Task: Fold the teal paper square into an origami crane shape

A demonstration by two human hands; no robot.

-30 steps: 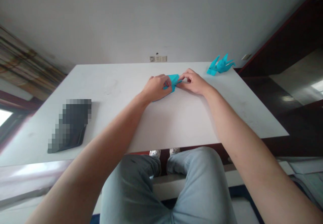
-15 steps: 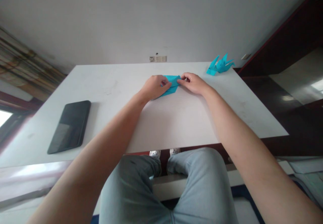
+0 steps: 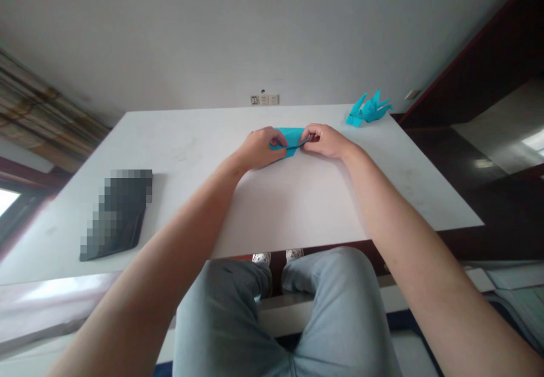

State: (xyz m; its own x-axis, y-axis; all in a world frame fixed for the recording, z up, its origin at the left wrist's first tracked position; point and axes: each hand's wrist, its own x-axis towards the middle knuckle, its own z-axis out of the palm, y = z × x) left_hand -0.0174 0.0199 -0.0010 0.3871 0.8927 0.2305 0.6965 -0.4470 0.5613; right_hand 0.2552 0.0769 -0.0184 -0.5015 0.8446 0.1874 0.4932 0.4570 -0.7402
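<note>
Toward the far middle of the white table (image 3: 297, 201), a piece of turquoise paper (image 3: 291, 138) is held between the two hands, partly folded and kept low over the tabletop; whether its underside touches the surface cannot be told. The left hand (image 3: 259, 148) is closed over the paper's left end, with the fingertips curled in and pinched against the thumb on the sheet. The right hand (image 3: 325, 140) is set at the paper's right end, its fingers (image 3: 313, 133) bent and drawn together, and the edge of the sheet is nipped between thumb and forefinger. The two hands are placed near one another, and only a short strip of turquoise is seen between them, with a thin folded edge stretched across the gap. Both bare forearms are reached forward from the near edge of the table, above knees clad in pale blue trousers. At the far right corner of the table, well apart from the hands, a finished folded paper figure (image 3: 368, 110) of the same turquoise is stood, with pointed parts raised upward. On the left side of the table, near its front edge, a dark flat device (image 3: 117, 214) is laid, partly blurred. On the wall behind the table, a row of sockets (image 3: 263, 100) is mounted.
</note>
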